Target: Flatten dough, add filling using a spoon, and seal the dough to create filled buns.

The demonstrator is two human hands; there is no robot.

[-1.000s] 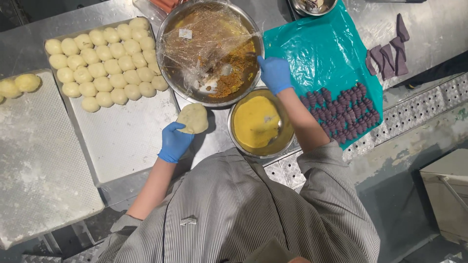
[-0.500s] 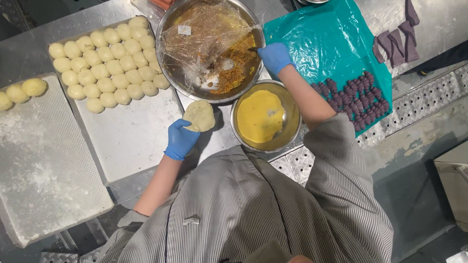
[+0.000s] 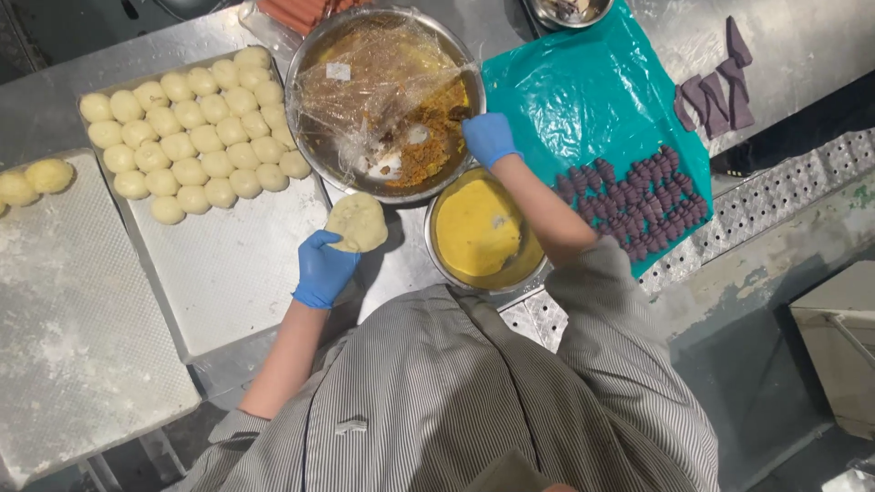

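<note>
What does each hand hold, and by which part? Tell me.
Left hand holds a flattened dough disc from underneath, by its edge. Right hand is in the filling bowl; cannot tell.

Flattened pale dough round (image 3: 357,221), palm-held

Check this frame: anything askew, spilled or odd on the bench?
Little stands out. The cling film on the big steel bowl is peeled back and crumpled over the left side, where the right hand reaches the brown filling. Flour dusts the empty tray. The left hand holds a flattened dough disc.
</note>
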